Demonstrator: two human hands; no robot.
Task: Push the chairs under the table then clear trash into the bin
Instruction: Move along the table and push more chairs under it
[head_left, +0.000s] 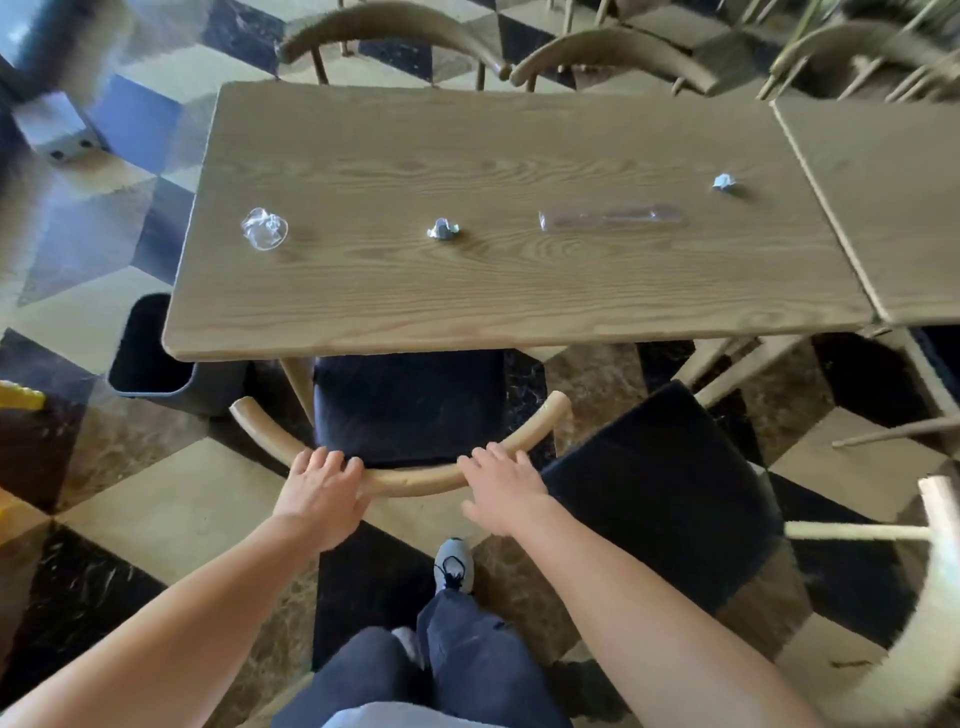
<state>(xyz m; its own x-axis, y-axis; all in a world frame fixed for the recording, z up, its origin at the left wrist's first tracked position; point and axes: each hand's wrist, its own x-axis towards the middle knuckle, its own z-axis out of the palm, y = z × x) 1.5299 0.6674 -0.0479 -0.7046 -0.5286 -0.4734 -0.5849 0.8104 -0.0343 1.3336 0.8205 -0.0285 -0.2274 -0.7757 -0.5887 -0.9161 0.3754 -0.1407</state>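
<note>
The chair (410, 480) I'm working on stands at the desk's (467, 312) near edge, the front of its dark seat tucked under the top and its curved wooden back rail facing me. My left hand (322, 488) and right hand (501, 486) both grasp that rail, fingers draped over the top and thumbs on the near side. A second chair (665, 493) sits just to the right, turned at an angle and clear of the desk.

Trash lies in a loose row along the pale wood-grain top: a crumpled clear cup (264, 228) at the left, a small foil wad (442, 229) mid-desk, a long clear wrapper (610, 217) beyond it, and another wad (724, 182) towards the right end. The dark bin (150, 353) stands on the floor at the near left corner, partly under the overhang.

A matching neighbour desk (883, 208) sits edge to edge on the right. Two far chairs (395, 31) line the opposite side. The floor (156, 499) is a checker of dark, brown and cream marble-like tiles.
</note>
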